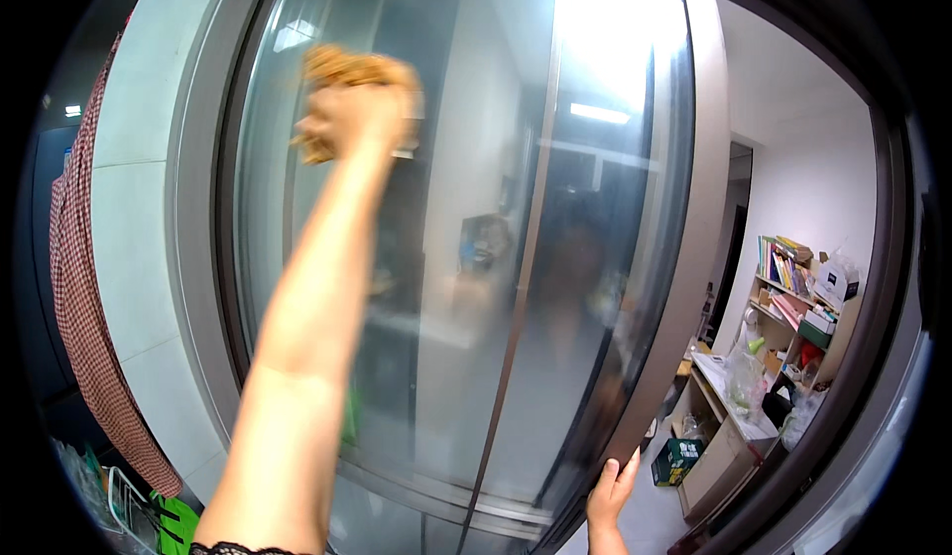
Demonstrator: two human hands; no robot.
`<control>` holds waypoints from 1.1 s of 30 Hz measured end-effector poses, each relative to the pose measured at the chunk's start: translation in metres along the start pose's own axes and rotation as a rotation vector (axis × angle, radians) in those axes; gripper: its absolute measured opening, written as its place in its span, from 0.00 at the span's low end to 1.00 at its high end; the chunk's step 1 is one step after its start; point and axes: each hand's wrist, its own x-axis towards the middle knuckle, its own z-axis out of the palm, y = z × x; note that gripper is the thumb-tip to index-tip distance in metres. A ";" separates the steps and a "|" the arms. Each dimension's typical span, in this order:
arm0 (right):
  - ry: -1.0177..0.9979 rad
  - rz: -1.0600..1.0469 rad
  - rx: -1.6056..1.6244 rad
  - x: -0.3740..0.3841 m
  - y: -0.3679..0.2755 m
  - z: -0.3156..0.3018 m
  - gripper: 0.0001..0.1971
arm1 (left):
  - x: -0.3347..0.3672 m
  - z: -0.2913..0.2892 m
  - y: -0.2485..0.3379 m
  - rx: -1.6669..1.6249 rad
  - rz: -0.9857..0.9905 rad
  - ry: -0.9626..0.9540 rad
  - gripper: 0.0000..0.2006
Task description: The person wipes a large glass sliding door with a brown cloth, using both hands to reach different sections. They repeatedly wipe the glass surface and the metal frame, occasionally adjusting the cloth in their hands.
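Observation:
My left hand (355,117) is raised to the upper part of a glass sliding door (466,208). It presses a bunched yellow-brown cloth (362,66) against the pane, its fingers closed around the cloth and blurred by motion. Low at the right, my right hand (609,500) holds the edge of the door's grey-brown metal frame (650,396), with its thumb and a finger showing. The other fingers are hidden. Reflections of lights and a dark figure show in the glass.
At the left, a red-checked cloth (84,287) hangs beside a pale tiled wall (144,228). Through the opening on the right stand a bookshelf (793,292) full of books and boxes, a cluttered desk (729,396) and a dark green box (677,461) on the floor.

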 end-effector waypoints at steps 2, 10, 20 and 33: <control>-0.024 0.001 0.053 -0.001 -0.002 0.008 0.29 | -0.061 -0.013 0.076 -0.133 0.355 0.119 0.29; 0.015 -0.033 -0.136 0.001 0.008 -0.009 0.27 | -0.127 0.018 0.136 -0.639 1.217 0.434 0.19; 0.068 0.185 -0.153 0.001 -0.041 0.011 0.31 | 0.189 0.021 -0.172 -0.155 -0.630 0.299 0.41; 0.084 0.232 -0.186 0.003 -0.034 0.012 0.29 | -0.046 -0.005 0.199 -0.290 1.200 0.426 0.30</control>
